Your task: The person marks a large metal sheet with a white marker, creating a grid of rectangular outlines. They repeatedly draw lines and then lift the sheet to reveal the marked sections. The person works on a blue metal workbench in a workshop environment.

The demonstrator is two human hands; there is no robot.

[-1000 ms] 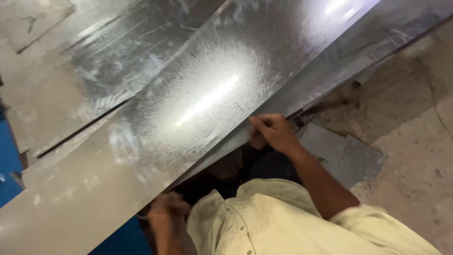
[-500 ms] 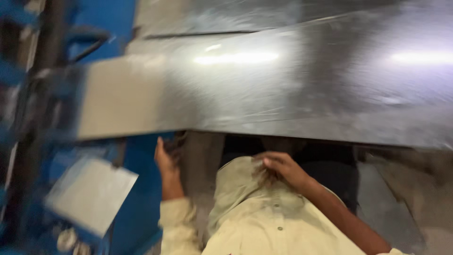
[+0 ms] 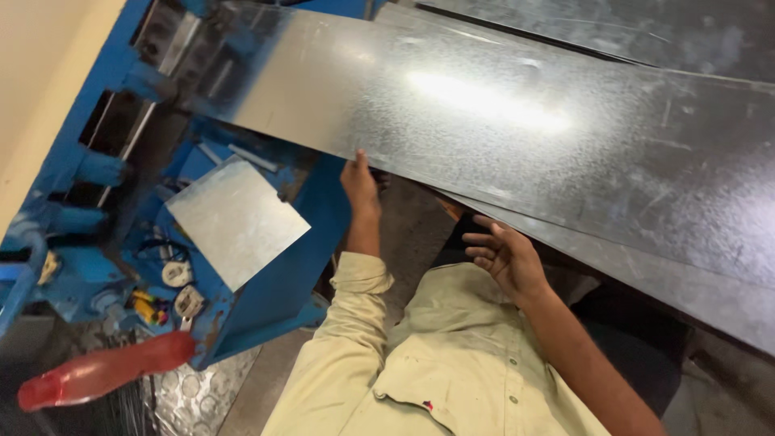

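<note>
Galvanised steel sheet [image 3: 484, 129] — long, shiny and grey — lies slanted across the view, its far end reaching over the blue-painted metal machine [image 3: 266, 282], apparently not yet fully fed in, while its near edge hangs in front of the person. A second grey sheet [image 3: 646, 270] shows just beneath it. Left hand [image 3: 359, 182] grips the near edge, fingers closed over it. Right hand [image 3: 504, 254] is half open, fingertips touching the lower edge from below. A small square steel offcut [image 3: 234, 218] rests on the machine — a red handle [image 3: 105, 367] lies nearby
</note>
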